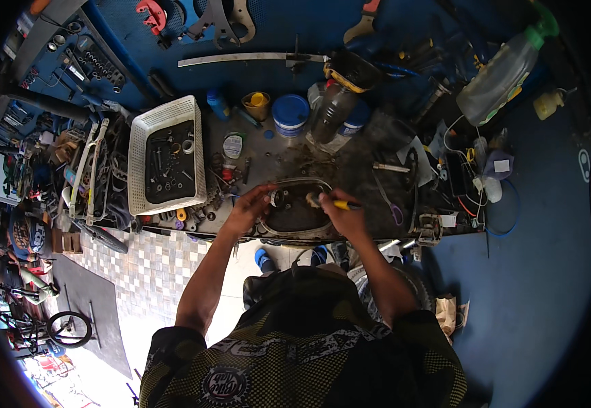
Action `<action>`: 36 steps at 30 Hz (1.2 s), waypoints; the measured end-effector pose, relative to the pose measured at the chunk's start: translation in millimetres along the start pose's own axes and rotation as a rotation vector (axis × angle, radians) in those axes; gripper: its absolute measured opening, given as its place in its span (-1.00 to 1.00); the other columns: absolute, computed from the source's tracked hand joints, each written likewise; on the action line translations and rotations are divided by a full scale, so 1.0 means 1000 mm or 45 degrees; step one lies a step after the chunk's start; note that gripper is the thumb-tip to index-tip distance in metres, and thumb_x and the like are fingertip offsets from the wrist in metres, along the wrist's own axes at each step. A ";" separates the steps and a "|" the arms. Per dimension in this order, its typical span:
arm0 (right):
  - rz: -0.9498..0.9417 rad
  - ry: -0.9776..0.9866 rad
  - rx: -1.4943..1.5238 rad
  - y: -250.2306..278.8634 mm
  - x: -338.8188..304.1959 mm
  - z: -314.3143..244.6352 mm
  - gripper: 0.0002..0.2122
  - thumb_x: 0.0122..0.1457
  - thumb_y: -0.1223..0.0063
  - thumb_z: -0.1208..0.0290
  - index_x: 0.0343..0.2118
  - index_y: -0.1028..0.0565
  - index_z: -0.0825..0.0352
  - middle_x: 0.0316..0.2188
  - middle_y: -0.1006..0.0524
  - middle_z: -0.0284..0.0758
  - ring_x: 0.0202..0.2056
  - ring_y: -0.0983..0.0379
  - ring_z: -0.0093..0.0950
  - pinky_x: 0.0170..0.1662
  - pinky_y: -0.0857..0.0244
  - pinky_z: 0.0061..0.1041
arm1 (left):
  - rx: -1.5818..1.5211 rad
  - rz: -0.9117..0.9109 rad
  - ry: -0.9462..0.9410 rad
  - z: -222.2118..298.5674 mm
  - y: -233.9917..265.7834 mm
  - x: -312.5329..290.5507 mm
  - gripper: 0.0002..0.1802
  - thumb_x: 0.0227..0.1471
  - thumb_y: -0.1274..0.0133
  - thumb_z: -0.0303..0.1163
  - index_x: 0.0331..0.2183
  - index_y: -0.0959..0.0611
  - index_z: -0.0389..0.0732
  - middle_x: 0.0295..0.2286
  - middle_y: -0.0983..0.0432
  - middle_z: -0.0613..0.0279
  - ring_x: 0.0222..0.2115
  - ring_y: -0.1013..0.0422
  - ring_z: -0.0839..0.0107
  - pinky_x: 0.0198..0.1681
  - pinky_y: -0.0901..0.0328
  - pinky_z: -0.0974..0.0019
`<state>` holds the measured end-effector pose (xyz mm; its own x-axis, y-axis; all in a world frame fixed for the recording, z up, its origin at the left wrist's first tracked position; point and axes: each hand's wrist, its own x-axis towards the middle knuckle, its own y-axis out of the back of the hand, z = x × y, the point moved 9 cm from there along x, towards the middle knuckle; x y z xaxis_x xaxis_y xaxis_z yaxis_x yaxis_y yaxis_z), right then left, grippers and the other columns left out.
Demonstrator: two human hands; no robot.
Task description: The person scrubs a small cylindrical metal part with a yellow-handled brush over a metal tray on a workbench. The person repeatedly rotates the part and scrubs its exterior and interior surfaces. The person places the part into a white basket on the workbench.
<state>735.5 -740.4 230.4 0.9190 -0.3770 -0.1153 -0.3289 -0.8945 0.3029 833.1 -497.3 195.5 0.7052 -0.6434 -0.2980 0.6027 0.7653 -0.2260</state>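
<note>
Small metal part, pinched in left hand over oval tray on tabletop; right hand grips yellow-handled tool, seemingly a brush. Risk: the part slips from the pinch and is lost among the clutter.

A white plastic basket of small metal parts sits left on the workbench, near a blue tub and purple scissors.

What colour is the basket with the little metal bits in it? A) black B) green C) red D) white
D: the basket left of the left hand has white lattice walls around dark small parts.
</note>
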 end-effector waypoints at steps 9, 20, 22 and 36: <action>-0.171 0.400 -0.185 -0.018 -0.018 -0.055 -0.78 0.27 -0.29 0.25 -0.36 -0.59 0.31 -0.52 -0.58 -0.31 -0.46 -0.52 -0.55 -0.36 -0.36 -0.47 | -0.606 0.183 0.179 -0.027 -0.011 0.006 -0.64 0.45 0.13 -0.04 -0.07 -0.56 -0.10 -0.35 -0.48 0.35 -0.41 -0.31 0.47 -0.39 -0.26 0.29; -0.009 0.328 0.052 -0.044 0.006 -0.050 -0.72 0.32 -0.24 0.22 -0.43 -0.53 0.34 -0.61 -0.46 -0.42 -0.54 -0.33 -0.66 -0.44 -0.24 -0.54 | -0.244 0.290 0.192 -0.041 -0.008 0.007 -0.55 0.45 0.25 -0.02 -0.11 -0.58 -0.15 -0.50 -0.36 0.32 -0.55 -0.25 0.43 -0.46 -0.23 0.30; -0.079 0.528 0.008 -0.056 -0.002 -0.062 -0.72 0.31 -0.25 0.27 -0.47 -0.50 0.33 -0.62 -0.42 -0.41 -0.53 -0.30 -0.64 -0.43 -0.26 -0.49 | 0.313 0.267 -0.225 -0.009 -0.014 0.006 -0.54 0.46 0.26 -0.01 -0.11 -0.58 -0.16 -0.50 -0.36 0.32 -0.55 -0.25 0.44 -0.46 -0.25 0.32; 0.068 0.143 0.213 -0.051 0.001 -0.042 -0.68 0.32 -0.19 0.24 -0.50 -0.45 0.33 -0.65 -0.41 -0.40 -0.59 -0.26 -0.59 -0.46 -0.25 -0.50 | 0.404 0.458 -0.144 0.016 -0.017 -0.004 -0.46 0.46 0.23 0.07 -0.14 -0.56 -0.25 -0.56 -0.39 0.24 -0.60 -0.33 0.43 -0.48 -0.29 0.29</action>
<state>762.5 -685.3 254.5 0.9146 -0.4043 0.0056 -0.4008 -0.9048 0.1436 826.0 -508.7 215.2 0.9150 -0.3512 -0.1987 0.3853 0.9068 0.1714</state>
